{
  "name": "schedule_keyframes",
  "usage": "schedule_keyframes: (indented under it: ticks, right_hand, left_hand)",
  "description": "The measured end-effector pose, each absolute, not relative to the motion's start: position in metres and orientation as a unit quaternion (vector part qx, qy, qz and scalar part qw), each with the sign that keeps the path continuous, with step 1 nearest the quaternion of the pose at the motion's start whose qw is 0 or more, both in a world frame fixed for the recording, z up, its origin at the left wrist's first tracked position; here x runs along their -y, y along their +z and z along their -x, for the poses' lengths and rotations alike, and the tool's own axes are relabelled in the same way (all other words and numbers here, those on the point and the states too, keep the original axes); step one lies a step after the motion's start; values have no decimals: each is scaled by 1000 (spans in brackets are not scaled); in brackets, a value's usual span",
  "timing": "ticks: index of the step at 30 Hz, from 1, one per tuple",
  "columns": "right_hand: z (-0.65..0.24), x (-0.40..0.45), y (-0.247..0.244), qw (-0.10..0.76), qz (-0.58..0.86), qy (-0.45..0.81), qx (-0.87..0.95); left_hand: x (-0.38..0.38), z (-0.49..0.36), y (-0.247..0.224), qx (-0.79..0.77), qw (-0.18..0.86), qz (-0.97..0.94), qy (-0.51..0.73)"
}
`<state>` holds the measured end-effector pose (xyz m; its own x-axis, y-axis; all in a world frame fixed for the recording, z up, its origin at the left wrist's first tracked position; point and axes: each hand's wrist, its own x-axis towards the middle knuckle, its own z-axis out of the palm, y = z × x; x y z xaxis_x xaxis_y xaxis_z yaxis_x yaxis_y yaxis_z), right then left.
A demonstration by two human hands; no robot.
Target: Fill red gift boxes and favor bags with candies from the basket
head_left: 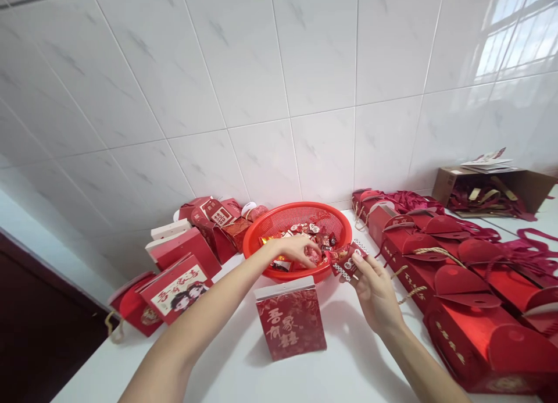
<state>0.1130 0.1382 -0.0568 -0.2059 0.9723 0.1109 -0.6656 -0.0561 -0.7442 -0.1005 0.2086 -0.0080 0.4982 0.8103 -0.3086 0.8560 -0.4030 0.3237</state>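
**Picking sweets out of the basket for the open red box**

The left hand is reaching over the near rim of the red plastic basket, fingers curled down and closing on a wrapped sweet among the heap inside; whether the wrapper is already pinched I cannot tell, since the fingertips are covering it. The right hand is holding just outside the basket's right rim, thumb and fingers pinching a small bunch of wrapped sweets already gathered, palm turned toward the left hand.

The open red box is standing upright between the two forearms, just below both hands and touching neither, its mouth facing up.

To do this step well, I judge that the left hand is better off taking one wrapper by its edge rather than scooping, so nothing drags out over the rim. The right hand's pinch is looking crowded; keeping it tight and low over the box mouth would guard against a sweet slipping onto the white table. The box is light card and unsupported, so pieces should be lowered in, not dropped against its wall.

Beyond the right hand a row of closed red boxes with gold cord handles is lying; beyond the left forearm loose flat red boxes are piling against the tiled wall.
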Motion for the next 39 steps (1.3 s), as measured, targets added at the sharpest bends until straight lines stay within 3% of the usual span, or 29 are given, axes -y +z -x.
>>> schedule_keyframes:
  ticks: [3,9,19,25,39]
  right_hand:
    - [-114,-138,-56,578,230,695,360]
    - [-112,-138,-56,585,262,676,363]
    - [-115,-138,-52,607,286,656,344]
    - [-115,-141,-49,610,297,651,340]
    - [-114,-139,-51,620,293,644,339]
  left_hand:
    - [-213,96,-24,-523,120,-831,-149]
    - [-222,107,-11,-661,-28,-740,-118]
    - [-234,74,-13,-501,77,-856,-96]
    - [-242,61,-20,-524,143,-822,-171]
    - [-246,110,-7,-590,105,-794,-102]
